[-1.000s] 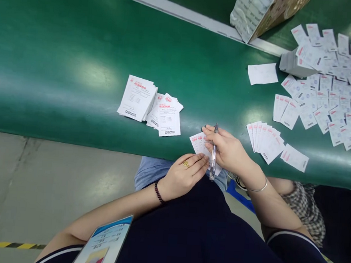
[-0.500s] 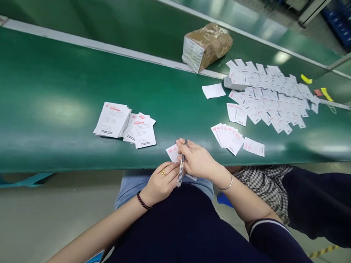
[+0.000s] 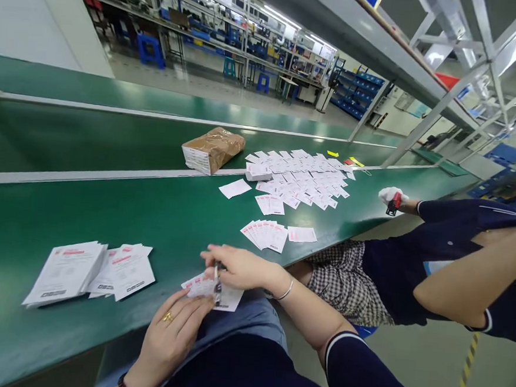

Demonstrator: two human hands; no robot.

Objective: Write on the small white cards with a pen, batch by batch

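My right hand (image 3: 239, 267) is closed on a pen (image 3: 218, 286), which stands over a small fan of white printed cards (image 3: 232, 299) at the table's near edge. My left hand (image 3: 175, 326), with a gold ring, grips the lower left of these cards. Its fingers reach across their face, and its thumb side is close to the pen's lower end. Both hands hide part of the cards. Left of them lie a thick stack of similar cards (image 3: 69, 269) and a few loose cards (image 3: 132, 272). Beyond my right hand is another fan of cards (image 3: 266, 234).
A large spread of cards (image 3: 306, 176) lies farther back, beside a brown-wrapped bundle (image 3: 219, 146) and a blank white sheet (image 3: 235, 188). One card (image 3: 301, 235) lies on its side. At right sits a co-worker, whose gloved hand (image 3: 390, 196) holds a red and black object.
The view has tilted up and turned right, showing the room and co-worker. The pen remains in my right hand over the cards. My left fingers now stretch farther across them.
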